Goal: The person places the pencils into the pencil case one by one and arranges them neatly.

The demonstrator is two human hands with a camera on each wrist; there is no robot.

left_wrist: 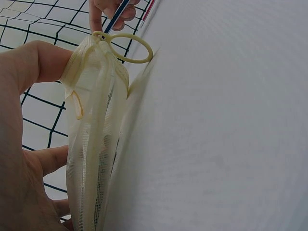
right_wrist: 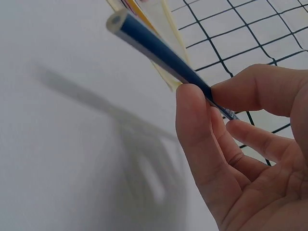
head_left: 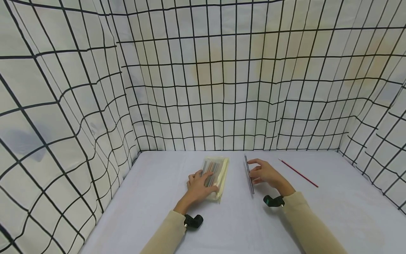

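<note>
A translucent mesh pencil pouch (head_left: 219, 167) with pale yellow edging and several pencils inside lies on the white table. My left hand (head_left: 199, 187) grips it from above, thumb near the edged side and fingers over the opposite side. In the left wrist view, the pouch (left_wrist: 94, 139) shows its zip side and a yellow loop (left_wrist: 139, 60); the fingertips are hidden behind it. My right hand (head_left: 264, 173) pinches a blue pencil (right_wrist: 159, 48) between thumb and fingers, right of the pouch. Its blunt, unsharpened end points toward the right wrist camera.
A red pencil (head_left: 299, 173) lies slanted on the table (head_left: 152, 187), to the right of my right hand. White walls with a black grid net (head_left: 234, 84) stand behind the table and at both sides. A dark camera (head_left: 194, 221) sits at my left wrist, another (head_left: 273, 201) at my right.
</note>
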